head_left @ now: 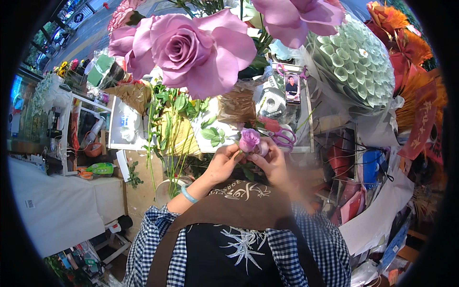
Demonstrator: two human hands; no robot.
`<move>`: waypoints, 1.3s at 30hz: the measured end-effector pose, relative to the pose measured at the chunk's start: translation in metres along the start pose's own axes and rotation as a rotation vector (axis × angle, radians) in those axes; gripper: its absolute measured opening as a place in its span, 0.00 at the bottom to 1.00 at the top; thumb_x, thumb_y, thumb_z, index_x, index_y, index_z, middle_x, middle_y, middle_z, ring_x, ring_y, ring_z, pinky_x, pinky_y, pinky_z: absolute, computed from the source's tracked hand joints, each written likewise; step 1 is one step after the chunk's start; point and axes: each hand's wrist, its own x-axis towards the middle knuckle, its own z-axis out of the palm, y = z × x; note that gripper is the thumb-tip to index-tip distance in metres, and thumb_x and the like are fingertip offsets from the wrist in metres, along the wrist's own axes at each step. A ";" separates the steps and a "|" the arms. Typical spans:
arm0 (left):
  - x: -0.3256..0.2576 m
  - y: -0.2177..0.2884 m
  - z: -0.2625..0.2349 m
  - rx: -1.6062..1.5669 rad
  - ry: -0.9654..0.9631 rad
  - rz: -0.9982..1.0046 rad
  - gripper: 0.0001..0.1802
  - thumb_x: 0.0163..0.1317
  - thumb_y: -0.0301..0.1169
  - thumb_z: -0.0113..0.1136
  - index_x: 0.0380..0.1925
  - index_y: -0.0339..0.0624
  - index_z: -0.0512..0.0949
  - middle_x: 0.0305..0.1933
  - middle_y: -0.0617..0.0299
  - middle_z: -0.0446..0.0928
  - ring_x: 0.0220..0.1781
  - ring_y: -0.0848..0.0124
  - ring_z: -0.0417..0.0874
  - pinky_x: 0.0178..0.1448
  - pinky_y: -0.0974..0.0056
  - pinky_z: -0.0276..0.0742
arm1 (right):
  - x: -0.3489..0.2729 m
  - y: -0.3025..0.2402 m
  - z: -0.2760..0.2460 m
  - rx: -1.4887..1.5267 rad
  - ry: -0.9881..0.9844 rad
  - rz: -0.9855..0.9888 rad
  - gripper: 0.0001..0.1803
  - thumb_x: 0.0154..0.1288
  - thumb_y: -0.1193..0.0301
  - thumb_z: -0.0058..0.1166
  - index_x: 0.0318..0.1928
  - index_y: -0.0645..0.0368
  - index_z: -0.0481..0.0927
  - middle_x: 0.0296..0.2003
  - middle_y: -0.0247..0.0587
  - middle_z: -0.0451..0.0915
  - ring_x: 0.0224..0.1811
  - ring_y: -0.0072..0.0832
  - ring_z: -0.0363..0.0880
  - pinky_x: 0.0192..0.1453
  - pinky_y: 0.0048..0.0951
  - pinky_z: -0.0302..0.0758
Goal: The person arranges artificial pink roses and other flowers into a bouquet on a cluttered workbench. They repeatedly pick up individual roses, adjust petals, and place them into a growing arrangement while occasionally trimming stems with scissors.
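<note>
A small purple rose (249,139) is held up in front of my apron, over the near edge of the work table (306,143). My left hand (224,163) pinches at the base of its bloom from the left. From the right, the curled fingers of my right hand (271,162) close on the same rose at its outer petals. The stem below the bloom is hidden by my hands. Just beyond my right hand lie scissors with purple handles (285,138) and a red-pink rose (270,125). Green leaves (213,136) rest near my left hand.
Large mauve roses (181,48) rise close ahead. Long green stems (179,122) hang over the table's left part. A phone (292,88) stands at the back. Right of it is a pale green folded-paper bouquet (351,62). A white-covered surface (55,210) is at left.
</note>
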 end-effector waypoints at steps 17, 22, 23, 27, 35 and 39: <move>-0.005 0.003 0.001 -0.056 -0.111 0.077 0.13 0.71 0.32 0.47 0.48 0.36 0.75 0.36 0.63 0.79 0.37 0.76 0.75 0.46 0.69 0.73 | -0.008 -0.007 -0.002 -0.440 0.052 -0.222 0.06 0.59 0.80 0.60 0.37 0.67 0.79 0.34 0.36 0.76 0.33 0.20 0.75 0.35 0.23 0.72; -0.006 0.006 0.000 -0.056 -0.147 0.069 0.13 0.72 0.32 0.46 0.48 0.35 0.74 0.36 0.62 0.79 0.37 0.76 0.76 0.46 0.69 0.74 | -0.004 -0.005 -0.004 -0.002 0.008 0.003 0.08 0.61 0.81 0.57 0.42 0.66 0.79 0.35 0.34 0.76 0.35 0.20 0.75 0.38 0.23 0.73; -0.007 0.007 0.000 -0.042 -0.154 0.058 0.14 0.72 0.33 0.45 0.48 0.35 0.74 0.36 0.63 0.79 0.37 0.76 0.75 0.46 0.68 0.74 | -0.001 -0.004 -0.004 0.052 0.014 0.039 0.10 0.61 0.81 0.56 0.43 0.65 0.79 0.36 0.34 0.76 0.36 0.20 0.75 0.39 0.23 0.73; -0.007 0.009 0.000 -0.061 -0.194 -0.013 0.15 0.72 0.35 0.45 0.47 0.34 0.74 0.37 0.62 0.80 0.37 0.76 0.76 0.47 0.68 0.74 | -0.003 -0.010 -0.009 0.290 -0.123 0.183 0.14 0.61 0.83 0.55 0.48 0.64 0.79 0.42 0.36 0.75 0.38 0.22 0.75 0.41 0.24 0.73; -0.007 0.018 -0.001 0.005 -0.285 0.081 0.17 0.72 0.37 0.46 0.47 0.34 0.74 0.36 0.61 0.81 0.38 0.75 0.78 0.47 0.67 0.75 | -0.001 -0.008 -0.015 0.167 -0.228 0.082 0.13 0.58 0.84 0.57 0.45 0.66 0.79 0.43 0.36 0.73 0.35 0.26 0.76 0.37 0.27 0.74; -0.009 0.021 0.002 0.028 -0.242 0.058 0.17 0.72 0.37 0.47 0.49 0.35 0.74 0.36 0.59 0.82 0.38 0.73 0.80 0.47 0.66 0.76 | -0.002 -0.004 -0.016 0.203 -0.186 0.053 0.09 0.58 0.84 0.58 0.40 0.66 0.78 0.42 0.36 0.74 0.36 0.27 0.77 0.37 0.27 0.75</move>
